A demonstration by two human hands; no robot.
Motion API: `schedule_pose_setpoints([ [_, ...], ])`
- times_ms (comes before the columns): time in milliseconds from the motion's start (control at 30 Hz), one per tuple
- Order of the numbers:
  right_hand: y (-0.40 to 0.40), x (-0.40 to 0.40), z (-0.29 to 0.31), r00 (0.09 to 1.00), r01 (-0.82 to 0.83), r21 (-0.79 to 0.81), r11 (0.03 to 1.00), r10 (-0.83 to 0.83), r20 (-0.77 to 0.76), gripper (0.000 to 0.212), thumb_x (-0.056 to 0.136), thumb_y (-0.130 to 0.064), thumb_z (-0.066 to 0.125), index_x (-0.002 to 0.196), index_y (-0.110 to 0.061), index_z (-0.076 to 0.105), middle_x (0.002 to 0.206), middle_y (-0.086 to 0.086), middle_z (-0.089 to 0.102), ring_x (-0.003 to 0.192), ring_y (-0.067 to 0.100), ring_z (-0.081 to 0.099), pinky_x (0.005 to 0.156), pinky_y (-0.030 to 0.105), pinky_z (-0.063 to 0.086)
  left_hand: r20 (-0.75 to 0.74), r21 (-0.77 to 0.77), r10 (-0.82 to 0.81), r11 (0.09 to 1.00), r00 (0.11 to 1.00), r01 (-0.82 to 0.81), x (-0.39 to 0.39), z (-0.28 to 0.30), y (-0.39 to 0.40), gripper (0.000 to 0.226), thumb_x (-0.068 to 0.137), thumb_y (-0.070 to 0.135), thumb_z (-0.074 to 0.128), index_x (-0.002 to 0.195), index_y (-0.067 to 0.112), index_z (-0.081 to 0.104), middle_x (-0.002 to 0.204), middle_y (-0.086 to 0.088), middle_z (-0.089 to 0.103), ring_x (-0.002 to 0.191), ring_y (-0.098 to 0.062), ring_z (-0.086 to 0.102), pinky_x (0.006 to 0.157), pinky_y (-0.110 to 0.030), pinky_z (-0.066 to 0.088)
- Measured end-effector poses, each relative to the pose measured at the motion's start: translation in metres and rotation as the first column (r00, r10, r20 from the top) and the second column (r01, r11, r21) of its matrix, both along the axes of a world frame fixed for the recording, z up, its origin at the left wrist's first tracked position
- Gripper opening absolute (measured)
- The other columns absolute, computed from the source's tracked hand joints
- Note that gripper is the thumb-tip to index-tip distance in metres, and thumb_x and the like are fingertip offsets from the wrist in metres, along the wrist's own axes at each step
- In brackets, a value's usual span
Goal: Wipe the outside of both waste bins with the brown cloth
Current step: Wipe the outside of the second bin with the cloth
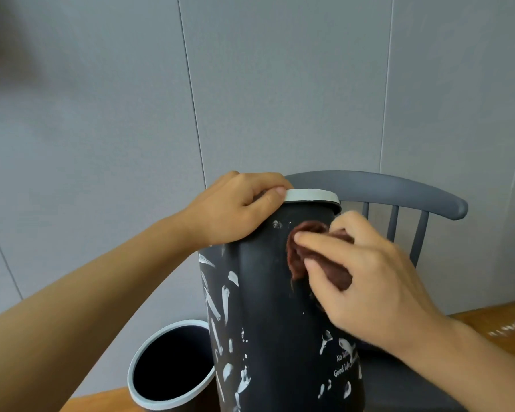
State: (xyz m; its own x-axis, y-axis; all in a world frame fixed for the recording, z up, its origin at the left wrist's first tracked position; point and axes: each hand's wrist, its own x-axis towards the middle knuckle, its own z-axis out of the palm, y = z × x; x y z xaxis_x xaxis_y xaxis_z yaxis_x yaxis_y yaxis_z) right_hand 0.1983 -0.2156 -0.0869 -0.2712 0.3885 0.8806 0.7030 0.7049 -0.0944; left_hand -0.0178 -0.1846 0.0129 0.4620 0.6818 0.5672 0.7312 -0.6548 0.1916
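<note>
The dark bin (268,307) stands upright w/ its long axis running top to bottom, seemingly on the grey chair (399,188). The left hand (238,206) grips its pale rim (309,194) at the top left, fingers curled over the edge. The right hand (366,281) pinches the bunched brown cloth (302,251) against the upper wall just under the rim, so unwiped wall lies mostly below that hand. The second bin (167,367) sits lower left, mouth open, nearer the left arm. White lettering low on the bin reads "No...", "Good life," — the rest is probably cut off by the curve.
</note>
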Motion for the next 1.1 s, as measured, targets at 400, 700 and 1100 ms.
schedule_pose_setpoints([
  [400, 0.008, -0.003, 0.022, 1.0, 0.013, 0.035, 0.999, -0.014, 0.022, 0.033, 0.094, -0.037, 0.058, 0.122, -0.03, 0.075, 0.101, -0.003, 0.055, 0.081, 0.018, 0.061, 0.057, 0.033, 0.056, -0.02, 0.011, -0.001, 1.0, 1.0, 0.001, 0.003, 0.002, 0.003, 0.028, 0.103, 0.035, 0.038, 0.103, 0.031, 0.067, 0.072, 0.003, 0.062, 0.068, -0.018, 0.058, 0.067, -0.041, 0.05],
  [700, 0.002, -0.006, 0.036, 0.977, 0.0, 0.031, 1.0, -0.007, 0.214, 0.031, 0.093, -0.039, 0.053, 0.116, -0.036, 0.073, 0.095, -0.003, 0.05, 0.074, 0.019, 0.056, 0.051, 0.031, 0.048, -0.029, -0.015, -0.009, 1.0, 1.0, 0.008, 0.006, 0.003, 0.0, 0.028, 0.102, 0.035, 0.039, 0.102, 0.031, 0.066, 0.073, 0.004, 0.065, 0.071, -0.017, 0.06, 0.071, -0.04, 0.05],
  [1100, 0.003, -0.003, 0.039, 0.974, 0.014, -0.009, 1.0, -0.012, 0.226, 0.035, 0.094, -0.04, 0.05, 0.124, -0.038, 0.069, 0.097, -0.003, 0.049, 0.074, 0.017, 0.053, 0.052, 0.029, 0.044, -0.036, -0.045, -0.011, 0.999, 0.999, 0.01, 0.01, 0.004, 0.0, 0.029, 0.101, 0.037, 0.037, 0.102, 0.032, 0.066, 0.074, 0.003, 0.066, 0.073, -0.018, 0.061, 0.073, -0.046, 0.05],
])
